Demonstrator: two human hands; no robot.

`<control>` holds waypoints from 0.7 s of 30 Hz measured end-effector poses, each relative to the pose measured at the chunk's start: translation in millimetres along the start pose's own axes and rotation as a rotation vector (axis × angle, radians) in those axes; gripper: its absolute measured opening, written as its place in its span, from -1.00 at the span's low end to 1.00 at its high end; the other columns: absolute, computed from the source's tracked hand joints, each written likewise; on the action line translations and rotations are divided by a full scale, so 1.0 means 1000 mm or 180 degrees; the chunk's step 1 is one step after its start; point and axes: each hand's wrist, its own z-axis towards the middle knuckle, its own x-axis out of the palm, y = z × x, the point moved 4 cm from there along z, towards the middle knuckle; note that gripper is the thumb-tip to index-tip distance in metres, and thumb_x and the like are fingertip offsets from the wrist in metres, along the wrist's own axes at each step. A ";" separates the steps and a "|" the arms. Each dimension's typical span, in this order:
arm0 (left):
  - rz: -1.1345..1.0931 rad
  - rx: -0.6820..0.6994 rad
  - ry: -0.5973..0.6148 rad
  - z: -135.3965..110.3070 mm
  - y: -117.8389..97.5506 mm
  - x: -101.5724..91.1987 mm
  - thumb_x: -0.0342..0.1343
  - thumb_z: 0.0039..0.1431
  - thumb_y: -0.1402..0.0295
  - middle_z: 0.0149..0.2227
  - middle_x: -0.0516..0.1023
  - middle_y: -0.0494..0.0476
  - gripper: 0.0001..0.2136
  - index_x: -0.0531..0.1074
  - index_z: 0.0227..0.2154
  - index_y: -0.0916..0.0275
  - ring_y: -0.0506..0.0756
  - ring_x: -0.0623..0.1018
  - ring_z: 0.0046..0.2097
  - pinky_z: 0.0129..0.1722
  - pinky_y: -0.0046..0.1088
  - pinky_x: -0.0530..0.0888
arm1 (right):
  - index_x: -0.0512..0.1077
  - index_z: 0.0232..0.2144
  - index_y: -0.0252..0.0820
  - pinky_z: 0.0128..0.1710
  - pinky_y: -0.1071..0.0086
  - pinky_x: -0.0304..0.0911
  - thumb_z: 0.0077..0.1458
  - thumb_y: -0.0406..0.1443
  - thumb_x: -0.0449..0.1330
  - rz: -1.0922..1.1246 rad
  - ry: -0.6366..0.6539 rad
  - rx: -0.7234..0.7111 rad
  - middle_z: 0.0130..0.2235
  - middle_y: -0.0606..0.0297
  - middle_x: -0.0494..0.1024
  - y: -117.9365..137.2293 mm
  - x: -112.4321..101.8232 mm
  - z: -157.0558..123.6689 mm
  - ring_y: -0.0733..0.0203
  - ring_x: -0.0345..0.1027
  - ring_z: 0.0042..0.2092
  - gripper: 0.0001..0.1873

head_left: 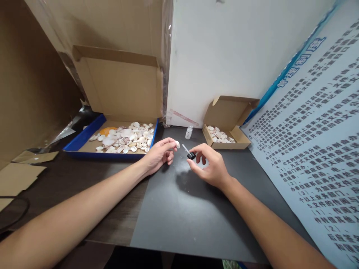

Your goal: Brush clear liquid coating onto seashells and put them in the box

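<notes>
My left hand [159,154] pinches a small white shell [177,144] between thumb and fingertips, just above the dark mat [179,213]. My right hand [211,166] grips a black brush cap [191,155] whose thin applicator [185,149] points toward the shell, a short gap away. A small clear bottle [189,132] stands uncapped behind both hands, near the white wall. The blue-edged box [84,138] at the left holds several pale shells [126,137]. A smaller cardboard box [228,123] at the right holds a few more shells [220,135].
Cardboard sheets [19,175] lie at the left on the dark table, with a black cable [17,216] near the edge. A printed poster [316,157] leans along the right side. A white wall panel [224,56] and a brown cardboard panel [33,82] close in the back.
</notes>
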 end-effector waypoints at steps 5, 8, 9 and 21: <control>0.0032 0.0030 -0.0044 -0.002 -0.001 0.002 0.23 0.05 0.32 -0.44 0.35 -0.08 -0.82 0.33 -0.40 0.24 -0.15 0.28 -0.63 -0.69 -0.62 0.27 | 0.39 -0.26 -0.14 -0.42 0.41 0.26 0.11 -0.27 0.21 -0.0007 0.0109 0.0125 -0.37 0.32 0.47 -0.001 0.005 -0.002 0.31 0.29 -0.44 -0.87; 0.0025 0.0011 -0.0064 -0.002 0.000 0.002 0.23 0.03 0.33 -0.45 0.34 -0.08 -0.82 0.33 -0.39 0.25 -0.15 0.27 -0.63 -0.70 -0.62 0.27 | 0.39 -0.22 -0.14 -0.41 0.40 0.28 0.13 -0.25 0.20 0.0018 0.0082 0.0059 -0.32 0.28 0.50 0.002 0.005 -0.003 0.32 0.29 -0.45 -0.85; 0.0022 0.0002 -0.0061 -0.001 0.000 0.002 0.22 0.03 0.34 -0.45 0.34 -0.07 -0.83 0.33 -0.39 0.25 -0.15 0.27 -0.63 -0.70 -0.62 0.27 | 0.40 -0.21 -0.14 -0.41 0.40 0.28 0.14 -0.24 0.20 0.0002 0.0097 0.0066 -0.31 0.28 0.51 0.003 0.006 -0.003 0.32 0.30 -0.45 -0.84; -0.0057 -0.0047 -0.0090 -0.001 0.001 0.002 0.16 0.01 0.44 -0.49 0.30 -0.09 -0.89 0.32 -0.40 0.25 -0.14 0.26 -0.63 -0.69 -0.62 0.23 | 0.40 -0.26 -0.17 -0.43 0.42 0.24 0.15 -0.22 0.17 -0.0041 0.0100 0.0197 -0.36 0.30 0.49 0.003 0.004 -0.002 0.31 0.31 -0.44 -0.86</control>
